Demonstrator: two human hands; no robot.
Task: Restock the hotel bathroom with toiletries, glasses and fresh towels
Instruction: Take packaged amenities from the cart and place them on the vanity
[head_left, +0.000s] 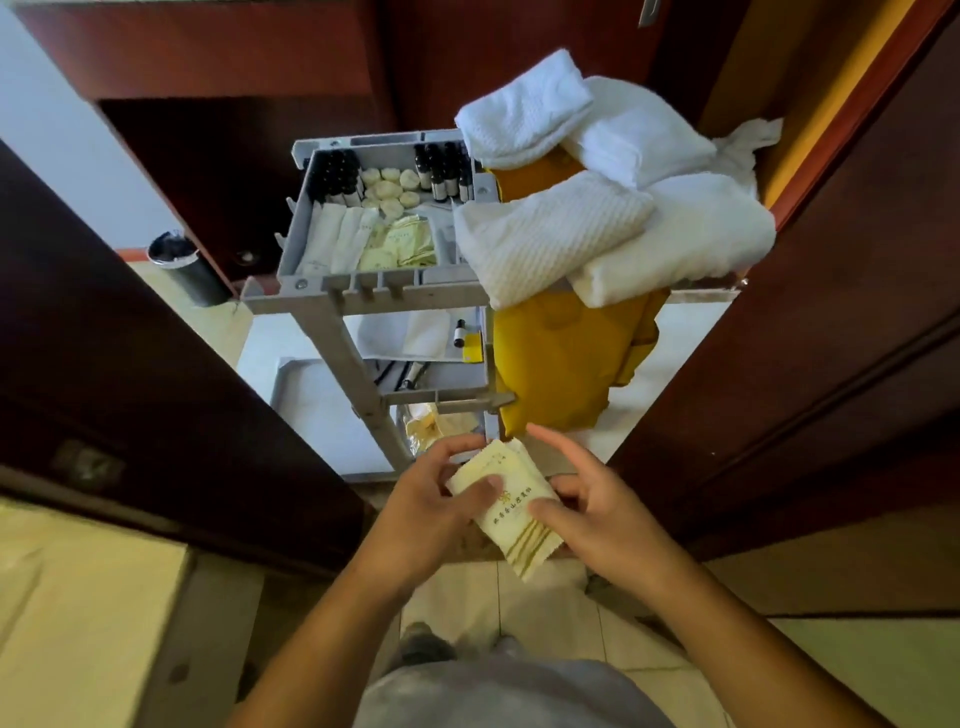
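A small stack of pale-yellow toiletry packets (511, 506) is being held low in front of the person, in the doorway, just short of the cart. The left hand (431, 499) is gripping the stack's far left edge, thumb lying across the top and fingers curling round it. The right hand (587, 519) is pinching the near right corner under its thumb, while its index finger is pointing out straight, touching nothing.

Beyond them, the grey housekeeping cart (332, 322) is carrying most of the stock. Its top tray (363, 273) is holding dark bottles (337, 174), round soaps (389, 187) and more yellow sachets (400, 249). The folded white towels (597, 208) are lying heaped over the yellow bag (561, 364) on the cart's right side.

Judging by this, restocking is only just getting going: packets are in hand but not placed, towels are not yet taken, and no glasses are showing anywhere.
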